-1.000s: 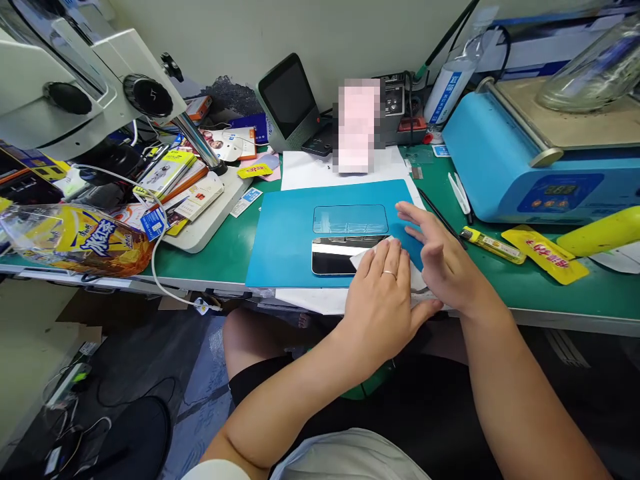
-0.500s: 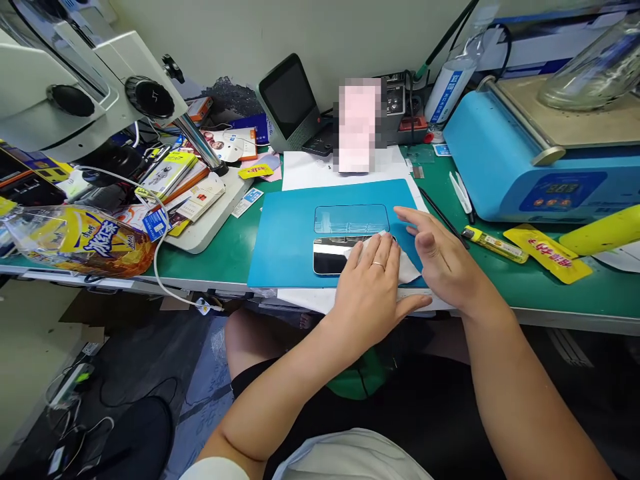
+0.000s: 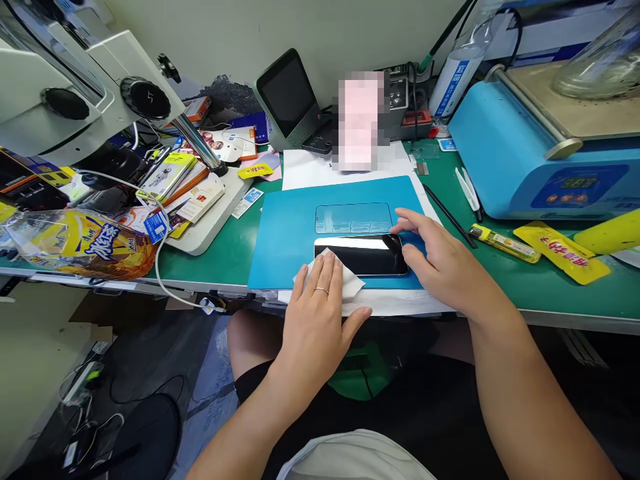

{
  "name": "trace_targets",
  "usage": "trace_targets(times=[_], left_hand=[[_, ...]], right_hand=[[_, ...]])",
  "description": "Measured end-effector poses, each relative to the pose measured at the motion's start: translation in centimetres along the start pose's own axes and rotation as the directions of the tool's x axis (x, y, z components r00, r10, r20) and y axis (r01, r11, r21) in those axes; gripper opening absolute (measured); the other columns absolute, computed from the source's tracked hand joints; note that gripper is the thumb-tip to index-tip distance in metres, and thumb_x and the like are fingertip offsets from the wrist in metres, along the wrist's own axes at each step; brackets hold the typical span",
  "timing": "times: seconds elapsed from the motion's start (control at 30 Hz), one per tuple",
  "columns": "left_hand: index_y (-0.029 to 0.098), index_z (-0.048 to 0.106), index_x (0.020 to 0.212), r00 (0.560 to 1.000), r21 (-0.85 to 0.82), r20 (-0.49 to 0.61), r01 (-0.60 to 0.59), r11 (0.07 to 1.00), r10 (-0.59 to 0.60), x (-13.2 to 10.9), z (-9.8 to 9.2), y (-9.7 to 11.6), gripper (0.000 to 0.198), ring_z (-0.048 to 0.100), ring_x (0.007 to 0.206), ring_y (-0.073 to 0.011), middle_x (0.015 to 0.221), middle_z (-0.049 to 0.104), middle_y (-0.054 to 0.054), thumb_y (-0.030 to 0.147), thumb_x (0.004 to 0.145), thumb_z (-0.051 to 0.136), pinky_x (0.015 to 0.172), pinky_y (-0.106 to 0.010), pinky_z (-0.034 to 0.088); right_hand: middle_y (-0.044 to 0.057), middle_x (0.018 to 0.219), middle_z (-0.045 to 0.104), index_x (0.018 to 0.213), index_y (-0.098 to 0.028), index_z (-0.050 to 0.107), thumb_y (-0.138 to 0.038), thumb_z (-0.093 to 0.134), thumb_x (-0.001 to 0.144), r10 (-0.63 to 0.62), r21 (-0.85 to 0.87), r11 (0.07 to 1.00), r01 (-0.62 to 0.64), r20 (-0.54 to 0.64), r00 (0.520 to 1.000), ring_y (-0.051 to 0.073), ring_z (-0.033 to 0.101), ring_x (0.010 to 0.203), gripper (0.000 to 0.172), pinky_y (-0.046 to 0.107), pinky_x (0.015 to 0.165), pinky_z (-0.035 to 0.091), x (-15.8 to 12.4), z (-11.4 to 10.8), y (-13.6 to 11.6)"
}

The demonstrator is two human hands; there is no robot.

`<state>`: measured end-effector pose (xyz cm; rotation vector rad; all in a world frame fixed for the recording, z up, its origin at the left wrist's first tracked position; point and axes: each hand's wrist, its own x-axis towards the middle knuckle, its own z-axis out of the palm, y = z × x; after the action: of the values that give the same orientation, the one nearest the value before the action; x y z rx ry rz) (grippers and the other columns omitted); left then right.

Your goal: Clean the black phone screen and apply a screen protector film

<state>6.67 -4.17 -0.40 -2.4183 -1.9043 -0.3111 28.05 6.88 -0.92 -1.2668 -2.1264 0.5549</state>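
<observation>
A black phone (image 3: 380, 255) lies face up on a blue mat (image 3: 280, 227). Under the flat fingers of my left hand (image 3: 320, 313) is a white wipe (image 3: 352, 285), pressed onto the phone's left end; a ring shows on one finger. My right hand (image 3: 440, 260) is beside the phone's right end, fingers apart, with thumb and fingertips close to its edge. Whether they touch it is hard to tell. Just behind the phone, a clear glass sheet with a dark border (image 3: 353, 219) rests on the mat.
At the left are a microscope (image 3: 125, 80) and a drink bottle (image 3: 85, 243). A small screen device (image 3: 287, 97) stands at the back. To the right are a blue machine (image 3: 540, 160), tweezers (image 3: 469, 192), a black pen-like stick (image 3: 450, 217) and yellow packets (image 3: 563, 252).
My left hand has slid left with the wipe, uncovering the phone's right part. My right hand has lowered toward the phone's right end, its thumb now beside it.
</observation>
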Motion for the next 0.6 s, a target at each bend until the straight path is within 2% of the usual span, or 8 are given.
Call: trace_targets(times=[0.13, 0.33, 0.47, 0.6], left_hand=[[-0.001, 0.04, 0.152, 1.0, 0.023, -0.017, 0.024, 0.999, -0.024, -0.1, 0.3, 0.8, 0.072, 0.035, 0.151, -0.0328, 0.161, 0.038, -0.022, 0.054, 0.106, 0.039, 0.124, -0.052, 0.032], [0.003, 0.037, 0.155, 1.0, 0.008, 0.007, 0.023, 1.0, -0.023, 1.4, 0.1, -0.1, 0.074, 0.032, 0.153, -0.0301, 0.161, 0.038, -0.02, 0.059, 0.106, 0.033, 0.125, -0.052, 0.03], [0.001, 0.038, 0.155, 0.999, 0.007, -0.032, 0.042, 0.999, -0.042, 2.7, 0.6, -0.6, 0.076, 0.034, 0.152, -0.0323, 0.161, 0.038, -0.021, 0.06, 0.107, 0.03, 0.123, -0.051, 0.032], [0.001, 0.041, 0.153, 0.995, -0.002, -0.088, 0.054, 0.999, -0.054, 3.9, 1.5, 0.2, 0.076, 0.037, 0.15, -0.0331, 0.159, 0.042, -0.021, 0.06, 0.106, 0.033, 0.122, -0.051, 0.036]], right_hand=[[0.011, 0.13, 0.066, 0.151, -0.022, 0.044, -0.026, 0.045, 0.1, -0.008, -0.028, 1.0, 0.008, 0.009, 1.0, 0.03, 0.061, 0.124, 0.052, 0.048, 0.105, 0.05, 0.0, -0.2, -0.2], [0.01, 0.126, 0.068, 0.149, -0.022, 0.048, -0.031, 0.046, 0.101, -0.044, -0.055, 0.998, 0.045, 0.012, 0.999, 0.03, 0.063, 0.121, 0.048, 0.047, 0.104, 0.05, 0.1, -0.2, 0.0], [0.011, 0.124, 0.069, 0.146, -0.022, 0.05, -0.033, 0.046, 0.102, -0.11, -0.086, 0.99, 0.109, -0.012, 0.994, 0.029, 0.064, 0.12, 0.045, 0.045, 0.105, 0.05, 0.0, -0.1, 0.0], [0.012, 0.13, 0.068, 0.144, -0.022, 0.051, -0.036, 0.043, 0.104, -0.111, -0.112, 0.987, 0.112, 0.012, 0.994, 0.028, 0.064, 0.124, 0.043, 0.045, 0.106, 0.051, -0.1, -0.1, 0.1]])
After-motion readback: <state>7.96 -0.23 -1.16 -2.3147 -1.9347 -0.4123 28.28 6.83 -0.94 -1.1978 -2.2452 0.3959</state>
